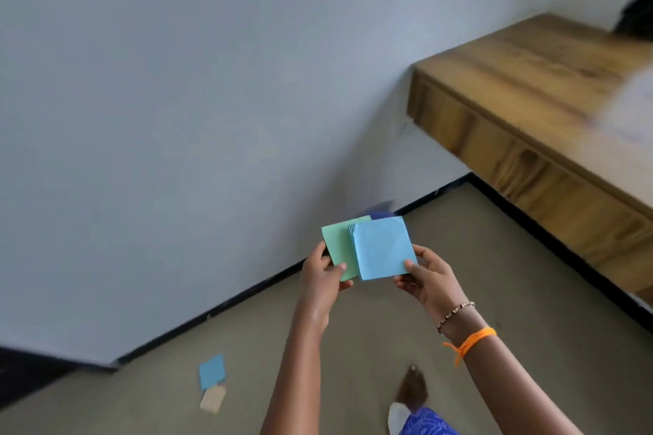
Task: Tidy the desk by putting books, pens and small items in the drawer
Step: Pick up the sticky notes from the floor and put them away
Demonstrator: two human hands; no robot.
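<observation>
Two sticky-note pads being held over the floor, left of the wooden desk (pixel 523 81), drawer fronts (pixel 551 184) looking closed. Blue pad (pixel 383 247) overlapping the green pad (pixel 339 245), both flat-on and tilted, roughly square so no real long axis, top edges leaning up and left. Left hand (pixel 323 279) pinching green, right hand (pixel 429 279) pinching blue by the corner. Looking risky: loose corner grips, probably slipping and joining the blue note (pixel 212 371) and beige note (pixel 213 398) lying near left.
</observation>
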